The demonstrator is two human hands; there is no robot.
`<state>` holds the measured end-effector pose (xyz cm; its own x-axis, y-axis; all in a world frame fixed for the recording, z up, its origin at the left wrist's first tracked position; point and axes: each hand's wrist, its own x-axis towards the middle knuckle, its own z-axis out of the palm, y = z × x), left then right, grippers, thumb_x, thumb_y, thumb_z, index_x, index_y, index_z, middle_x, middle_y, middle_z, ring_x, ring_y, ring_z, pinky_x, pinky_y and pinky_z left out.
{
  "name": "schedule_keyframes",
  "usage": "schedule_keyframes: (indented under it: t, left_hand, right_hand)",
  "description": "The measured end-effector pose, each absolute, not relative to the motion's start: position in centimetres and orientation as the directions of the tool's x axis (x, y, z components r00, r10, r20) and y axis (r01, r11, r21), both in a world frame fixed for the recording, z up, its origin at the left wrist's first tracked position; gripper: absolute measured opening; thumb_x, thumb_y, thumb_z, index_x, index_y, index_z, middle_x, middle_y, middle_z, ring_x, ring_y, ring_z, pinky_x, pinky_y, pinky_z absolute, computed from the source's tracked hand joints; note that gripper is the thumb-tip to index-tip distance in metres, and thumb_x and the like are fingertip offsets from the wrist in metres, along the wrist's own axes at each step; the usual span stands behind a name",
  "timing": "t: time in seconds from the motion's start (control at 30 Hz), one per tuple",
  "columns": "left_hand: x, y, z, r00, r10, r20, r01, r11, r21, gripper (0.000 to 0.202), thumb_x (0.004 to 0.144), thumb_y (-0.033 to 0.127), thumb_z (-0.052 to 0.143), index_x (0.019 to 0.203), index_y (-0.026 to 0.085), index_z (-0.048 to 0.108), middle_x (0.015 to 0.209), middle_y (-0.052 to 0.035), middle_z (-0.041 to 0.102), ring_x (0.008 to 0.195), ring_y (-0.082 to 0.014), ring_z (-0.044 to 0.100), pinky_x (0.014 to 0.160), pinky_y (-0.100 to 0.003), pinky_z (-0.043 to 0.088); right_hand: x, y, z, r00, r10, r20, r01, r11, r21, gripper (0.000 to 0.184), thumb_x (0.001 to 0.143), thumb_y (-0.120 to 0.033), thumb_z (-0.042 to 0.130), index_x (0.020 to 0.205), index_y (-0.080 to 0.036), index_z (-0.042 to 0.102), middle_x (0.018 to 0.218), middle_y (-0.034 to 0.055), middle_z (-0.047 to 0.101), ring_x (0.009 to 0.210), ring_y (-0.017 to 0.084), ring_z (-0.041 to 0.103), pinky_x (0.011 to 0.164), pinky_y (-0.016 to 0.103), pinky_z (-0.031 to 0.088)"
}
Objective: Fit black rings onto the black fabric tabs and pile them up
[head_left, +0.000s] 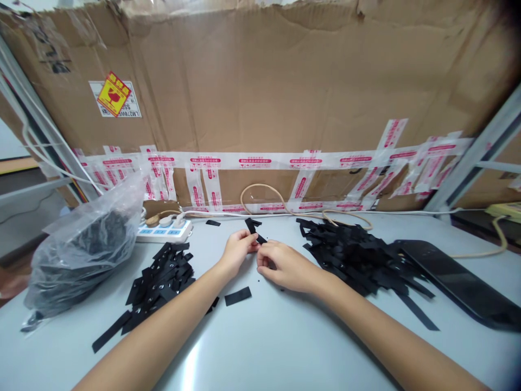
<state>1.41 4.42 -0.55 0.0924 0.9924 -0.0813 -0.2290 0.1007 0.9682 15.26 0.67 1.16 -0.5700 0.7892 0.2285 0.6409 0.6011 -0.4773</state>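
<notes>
My left hand (238,252) is closed in a pinch on a short black fabric strip (261,238) above the middle of the table. My right hand (284,266) meets it from the other side, fingers curled at the strip's near end; its fingertips are partly hidden. Just beyond the fingers, more black strip material (251,224) shows. One loose black strip (238,296) lies flat on the table in front of my hands. Left of my left forearm spreads a pile of black strips (163,282), some with small shiny spots. A larger pile of strips (350,252) lies to the right.
A clear plastic bag (87,244) with dark contents stands at the left, beside a white power strip (165,232) with plugs in it. A black phone-like slab (459,279) lies at the right. Behind, a taped cardboard box (285,87) walls off the table; a beige cable (280,195) loops before it.
</notes>
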Motion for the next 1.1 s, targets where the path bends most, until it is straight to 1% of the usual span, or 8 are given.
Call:
schedule_keyframes:
  t: [0.17,0.33,0.47,0.63,0.77,0.9,0.97,1.1]
  left_hand:
    - [1.4,4.4,-0.6,0.101,0.992,-0.074,-0.215,0.095,0.972,0.024,0.065,0.018,0.065,0.051,0.015,0.045,0.049,0.0027,0.05,0.048,-0.0101,0.054,0.057,-0.024,0.045]
    - [1.4,4.3,-0.6,0.092,0.992,-0.09,-0.221,0.109,0.969,0.022,0.066,0.017,0.063,0.052,0.015,0.046,0.051,0.0017,0.052,0.05,-0.0095,0.054,0.058,-0.023,0.044]
    - [1.5,4.3,-0.7,0.094,0.993,-0.077,-0.218,0.096,0.971,0.022,0.064,0.018,0.065,0.053,0.015,0.046,0.05,0.0025,0.051,0.051,-0.0096,0.053,0.059,-0.023,0.044]
    - [1.4,4.4,-0.7,0.095,0.993,-0.071,-0.212,0.09,0.973,0.021,0.062,0.02,0.064,0.052,0.015,0.046,0.049,0.003,0.05,0.05,-0.0089,0.052,0.058,-0.023,0.043]
    - [1.4,4.5,-0.6,0.094,0.992,-0.079,-0.217,0.097,0.971,0.023,0.062,0.02,0.064,0.051,0.015,0.045,0.05,0.0022,0.052,0.052,-0.0098,0.054,0.061,-0.025,0.044]
    - [1.3,4.6,-0.7,0.129,0.988,-0.084,-0.201,0.109,0.973,0.018,0.062,0.02,0.065,0.053,0.014,0.05,0.052,0.0007,0.054,0.053,-0.0111,0.055,0.067,-0.029,0.046]
    - [1.3,4.6,-0.7,0.17,0.983,-0.072,-0.177,0.102,0.979,0.017,0.062,0.021,0.067,0.055,0.012,0.054,0.053,-0.0006,0.055,0.054,-0.011,0.054,0.069,-0.03,0.046]
    - [1.3,4.5,-0.8,0.195,0.978,-0.069,-0.112,0.092,0.989,0.019,0.063,0.025,0.068,0.055,0.011,0.056,0.055,-0.0027,0.058,0.055,-0.0113,0.055,0.069,-0.029,0.044]
  right_hand:
    - [15.5,0.8,1.5,-0.469,0.838,0.281,0.653,0.543,-0.529,0.028,0.079,-0.008,0.04,0.086,-0.018,0.066,0.08,0.0057,0.063,0.076,0.016,0.055,0.074,0.028,0.04]
    - [15.4,0.7,1.2,-0.572,0.784,0.24,0.595,0.598,-0.537,0.012,0.075,-0.018,0.059,0.083,-0.019,0.067,0.094,0.0067,0.063,0.093,0.02,0.054,0.083,0.031,0.039]
    - [14.6,0.9,0.9,-0.533,0.818,0.217,0.653,0.561,-0.509,0.01,0.074,-0.011,0.059,0.071,-0.018,0.066,0.084,0.0055,0.062,0.082,0.017,0.055,0.077,0.028,0.04]
    - [14.4,1.2,0.9,-0.503,0.843,0.191,0.684,0.524,-0.508,0.008,0.07,-0.01,0.06,0.068,-0.018,0.062,0.077,0.0038,0.058,0.078,0.016,0.052,0.071,0.027,0.038]
    - [15.0,1.5,0.9,-0.486,0.86,0.158,0.585,0.454,-0.671,0.009,0.07,-0.011,0.057,0.065,-0.017,0.059,0.066,0.0002,0.056,0.062,0.012,0.049,0.061,0.025,0.037]
    - [15.7,2.4,0.7,-0.238,0.948,0.209,0.384,0.29,-0.877,0.006,0.071,-0.019,0.056,0.067,-0.016,0.06,0.065,0.001,0.059,0.061,0.013,0.051,0.061,0.026,0.038]
    - [15.9,2.9,0.4,-0.13,0.97,0.207,0.298,0.237,-0.925,0.009,0.069,-0.024,0.057,0.068,-0.016,0.061,0.067,0.0022,0.06,0.063,0.014,0.051,0.061,0.027,0.038]
    - [15.7,3.6,-0.7,-0.065,0.98,0.188,0.246,0.198,-0.949,0.016,0.065,-0.03,0.06,0.068,-0.014,0.062,0.063,0.0018,0.058,0.058,0.013,0.049,0.06,0.028,0.038]
